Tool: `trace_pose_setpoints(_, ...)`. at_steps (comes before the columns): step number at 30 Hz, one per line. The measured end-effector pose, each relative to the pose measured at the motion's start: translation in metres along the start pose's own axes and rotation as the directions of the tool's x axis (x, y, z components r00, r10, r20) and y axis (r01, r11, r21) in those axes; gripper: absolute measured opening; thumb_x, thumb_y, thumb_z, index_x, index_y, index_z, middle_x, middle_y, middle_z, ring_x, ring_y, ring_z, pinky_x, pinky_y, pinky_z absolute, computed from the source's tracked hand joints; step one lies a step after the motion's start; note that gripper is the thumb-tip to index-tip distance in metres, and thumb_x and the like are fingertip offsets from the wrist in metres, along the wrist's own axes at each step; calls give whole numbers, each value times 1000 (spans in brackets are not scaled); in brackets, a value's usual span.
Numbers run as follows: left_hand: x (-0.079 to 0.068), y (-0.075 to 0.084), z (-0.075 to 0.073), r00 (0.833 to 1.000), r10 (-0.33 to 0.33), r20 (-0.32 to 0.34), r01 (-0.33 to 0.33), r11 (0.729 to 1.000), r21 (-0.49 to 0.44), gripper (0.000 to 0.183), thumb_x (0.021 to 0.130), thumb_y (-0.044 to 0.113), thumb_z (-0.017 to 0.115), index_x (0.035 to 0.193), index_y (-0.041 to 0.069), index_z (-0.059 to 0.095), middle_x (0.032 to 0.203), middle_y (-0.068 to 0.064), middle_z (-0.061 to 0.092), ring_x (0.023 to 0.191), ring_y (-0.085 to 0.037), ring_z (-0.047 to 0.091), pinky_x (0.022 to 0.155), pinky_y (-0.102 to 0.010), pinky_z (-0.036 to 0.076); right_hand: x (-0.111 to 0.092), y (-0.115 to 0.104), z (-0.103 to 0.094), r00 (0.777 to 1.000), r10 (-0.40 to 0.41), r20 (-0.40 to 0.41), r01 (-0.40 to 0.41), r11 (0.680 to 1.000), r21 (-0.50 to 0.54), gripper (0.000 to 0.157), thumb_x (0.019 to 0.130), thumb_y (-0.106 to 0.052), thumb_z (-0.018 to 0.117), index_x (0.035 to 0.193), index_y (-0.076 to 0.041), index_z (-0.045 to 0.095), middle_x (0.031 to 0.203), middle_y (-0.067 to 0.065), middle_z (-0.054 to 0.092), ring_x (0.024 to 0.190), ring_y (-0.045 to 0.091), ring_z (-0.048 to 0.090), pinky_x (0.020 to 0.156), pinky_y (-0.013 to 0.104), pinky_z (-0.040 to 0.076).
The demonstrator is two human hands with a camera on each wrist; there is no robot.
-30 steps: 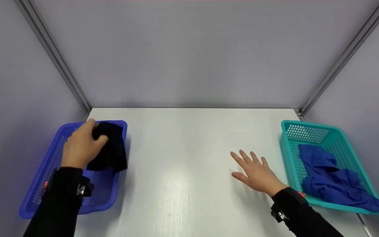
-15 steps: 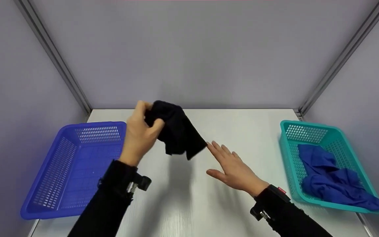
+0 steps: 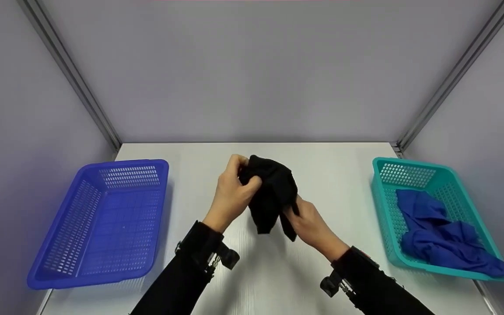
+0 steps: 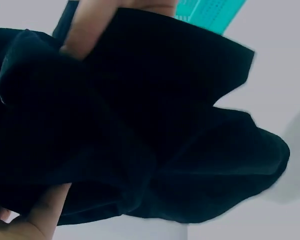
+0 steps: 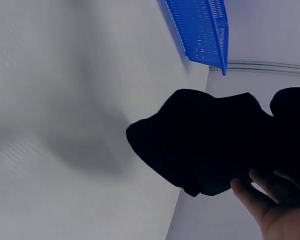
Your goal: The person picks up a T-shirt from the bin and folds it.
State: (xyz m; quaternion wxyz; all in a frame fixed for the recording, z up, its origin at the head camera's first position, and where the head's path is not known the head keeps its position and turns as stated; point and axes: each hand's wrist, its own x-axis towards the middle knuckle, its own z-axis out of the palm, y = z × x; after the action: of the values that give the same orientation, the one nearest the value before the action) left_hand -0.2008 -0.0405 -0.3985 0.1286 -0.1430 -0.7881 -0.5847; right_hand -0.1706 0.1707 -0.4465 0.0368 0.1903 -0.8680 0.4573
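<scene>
A crumpled piece of black cloth hangs in the air over the middle of the white table, its loose ends pointing down. At its upper left my left hand grips a bunched fold, with the thumb on the near side. My right hand pinches the cloth at its lower right, some of the fingers hidden by the fabric. In the left wrist view, the black cloth spreads across most of the picture. The right wrist view shows the cloth dangling, with the right hand at its lower edge.
At the left stands a blue plastic basket with nothing in it. A teal basket on the right holds a crumpled blue cloth, one end lying over the front rim. Grey panels enclose the table at the back and both sides.
My left hand has lifted the black cloth out of the blue basket and carried it right to the middle. The right hand has moved left, from spread fingers to holding the cloth.
</scene>
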Motion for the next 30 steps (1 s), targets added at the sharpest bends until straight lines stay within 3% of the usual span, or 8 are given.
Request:
trace_pose_setpoints(4,-2,-8,6,994,-98,47,100,993,-56,46,93,8,65,136,10,48,120,-12,64,101,-25,63,92,-41,53,0,-4,-5,982,190,-21,-185,973,136,27,111,-20,51,125,-2,66,112,15,74,96,20,65,92,38,52)
trace_pose_setpoints(8,-5,-19,8,975,-207,79,213,974,-80,56,98,15,68,150,20,47,142,-14,53,119,-29,60,103,-49,49,1,-2,-8,936,350,20,-335,876,346,37,113,-29,48,139,-7,63,136,12,66,118,23,60,104,40,46)
trace_pose_setpoints(13,-11,-31,8,912,-373,172,387,920,-55,55,92,15,78,144,16,60,150,-17,45,136,-35,49,116,-53,40,0,7,-9,909,409,75,-389,773,501,36,113,-26,47,138,-6,62,136,10,62,120,21,58,102,35,47)
trace_pose_setpoints(16,-16,-39,6,886,-404,226,406,913,38,62,84,2,78,142,10,60,150,-18,50,136,-37,51,116,-54,40,-2,17,-11,890,444,104,-426,729,535,37,113,-24,46,141,-5,61,136,10,63,118,19,59,100,32,49)
trace_pose_setpoints(20,-21,-49,3,908,-359,216,317,926,207,38,85,-6,74,121,4,69,130,-16,68,124,-35,62,110,-52,47,-6,33,-17,853,506,127,-474,652,591,39,113,-24,47,143,-2,57,130,8,65,113,17,63,95,30,53)
trace_pose_setpoints(22,-22,-53,1,920,-338,198,288,926,244,25,87,-5,74,110,5,72,117,-13,73,113,-31,66,105,-49,50,-9,41,-20,838,530,131,-491,628,604,39,112,-25,48,141,0,57,126,7,66,110,15,64,93,29,54)
trace_pose_setpoints(26,-23,-59,-5,932,-316,176,268,930,251,18,92,-1,74,108,7,71,101,-10,72,86,-23,64,87,-43,53,-17,58,-26,820,553,147,-525,623,580,41,112,-28,51,139,2,57,122,5,66,108,15,66,91,28,55)
trace_pose_setpoints(30,-23,-61,-10,943,-286,168,240,938,249,10,96,2,73,103,9,71,90,-7,68,75,-17,55,77,-37,48,-24,72,-32,804,575,149,-552,631,545,47,110,-34,55,140,2,57,122,5,68,107,15,67,90,29,56)
